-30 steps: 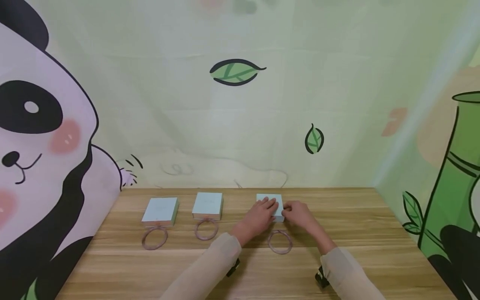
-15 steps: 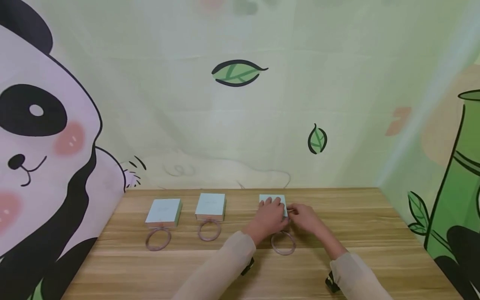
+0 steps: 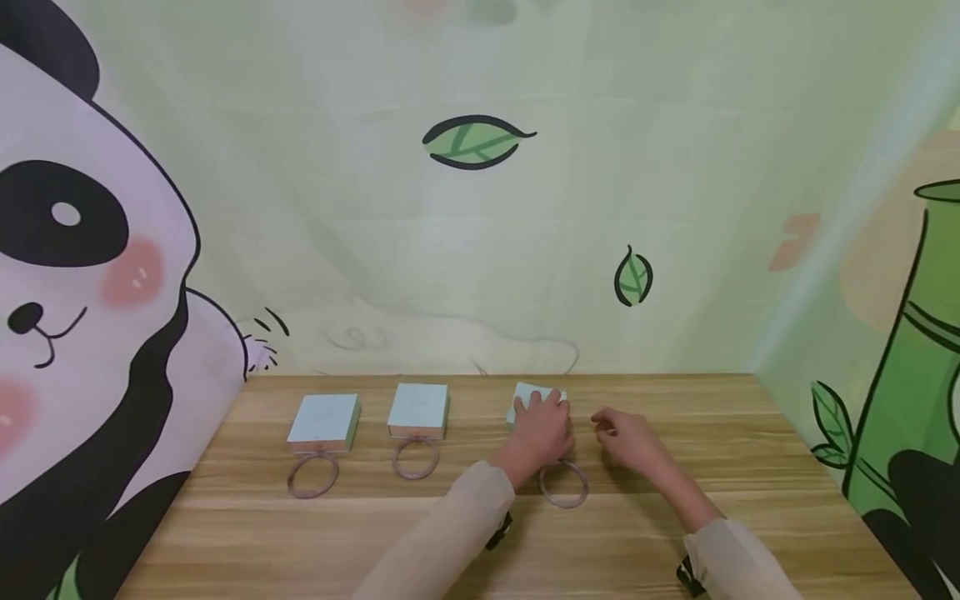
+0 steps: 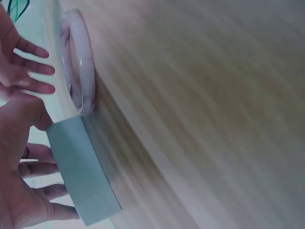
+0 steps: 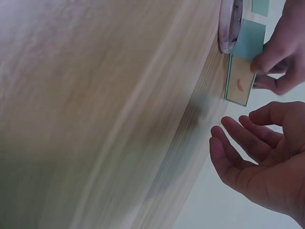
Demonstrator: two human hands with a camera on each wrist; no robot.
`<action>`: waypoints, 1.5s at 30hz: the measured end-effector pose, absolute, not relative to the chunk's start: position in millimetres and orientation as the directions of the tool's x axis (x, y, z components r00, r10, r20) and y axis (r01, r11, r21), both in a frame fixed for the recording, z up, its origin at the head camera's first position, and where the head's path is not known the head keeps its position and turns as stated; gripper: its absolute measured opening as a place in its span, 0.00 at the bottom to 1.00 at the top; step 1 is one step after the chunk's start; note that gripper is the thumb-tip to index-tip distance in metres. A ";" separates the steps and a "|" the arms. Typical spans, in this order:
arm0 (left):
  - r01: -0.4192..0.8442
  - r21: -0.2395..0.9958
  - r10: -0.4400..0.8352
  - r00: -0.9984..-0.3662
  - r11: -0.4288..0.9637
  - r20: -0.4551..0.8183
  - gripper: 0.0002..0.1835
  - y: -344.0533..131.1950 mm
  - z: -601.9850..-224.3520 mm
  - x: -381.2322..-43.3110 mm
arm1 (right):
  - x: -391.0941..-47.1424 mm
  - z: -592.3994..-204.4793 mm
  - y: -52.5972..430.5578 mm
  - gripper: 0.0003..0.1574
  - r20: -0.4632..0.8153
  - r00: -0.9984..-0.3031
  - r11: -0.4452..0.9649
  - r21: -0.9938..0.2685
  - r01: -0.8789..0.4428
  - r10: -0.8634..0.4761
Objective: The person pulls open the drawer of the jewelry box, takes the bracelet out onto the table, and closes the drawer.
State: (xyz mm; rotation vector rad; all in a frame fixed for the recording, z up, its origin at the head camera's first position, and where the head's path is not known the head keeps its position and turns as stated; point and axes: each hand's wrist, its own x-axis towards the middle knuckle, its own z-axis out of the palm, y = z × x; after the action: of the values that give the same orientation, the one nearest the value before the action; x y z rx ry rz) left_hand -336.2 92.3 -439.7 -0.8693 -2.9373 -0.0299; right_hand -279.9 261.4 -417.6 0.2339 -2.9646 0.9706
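Note:
My left hand [image 3: 542, 433] holds the rightmost pale blue box [image 3: 527, 392], its fingers spread over the top and its thumb at the near side. The box sits slightly turned on the table, partly hidden by that hand. In the right wrist view its tan side panel [image 5: 238, 81] bears a small red mark. Just in front lies a marbled pinkish bangle [image 3: 564, 504], also visible as a bangle [image 4: 87, 62] in the left wrist view. To the right of the box, my right hand [image 3: 628, 437] hovers apart from it, fingers loosely curled around nothing.
Two similar boxes stand further left, one at far left [image 3: 324, 417] and one in the middle [image 3: 417, 408]. Before each lies a bangle, the left bangle [image 3: 312, 496] and the middle bangle [image 3: 416, 477]. A printed cloth backdrop [image 3: 480, 250] rises behind the wooden table [image 3: 360, 533].
My right hand has drawn away rightward from the box's right side. The left hand has shifted right and forward over the box, which has turned slightly. The bangles lie still.

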 end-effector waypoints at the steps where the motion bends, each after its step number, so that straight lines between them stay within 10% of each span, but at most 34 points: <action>1: 0.549 -0.012 0.548 -0.833 0.836 0.080 0.23 89.5 -438.8 -336.7 | -279.0 -416.9 261.8 0.17 0.062 -0.989 0.798 -0.585 -0.148 -0.138; 16: 0.670 -0.127 0.680 -0.704 0.732 0.203 0.18 58.7 -438.0 -335.2 | -278.0 -417.6 258.3 0.17 0.068 -0.983 0.804 -0.567 -0.177 -0.168; 29: 0.637 -0.029 0.637 -0.771 0.771 0.001 0.48 62.0 -447.0 -324.5 | -271.3 -426.2 267.7 0.26 0.167 -0.910 0.845 -0.339 -0.413 -0.378; 45: 0.706 -0.028 0.707 -0.706 0.707 0.038 0.41 46.6 -443.1 -327.2 | -261.3 -428.9 266.2 0.36 0.185 -0.893 0.854 -0.265 -0.448 -0.411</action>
State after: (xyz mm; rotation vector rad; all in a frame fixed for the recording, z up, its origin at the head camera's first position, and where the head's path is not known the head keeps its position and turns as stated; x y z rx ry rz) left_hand -327.2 46.6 -443.1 -1.1842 -2.8605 0.0180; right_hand -261.3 266.2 -428.9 0.6756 -2.9071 0.4600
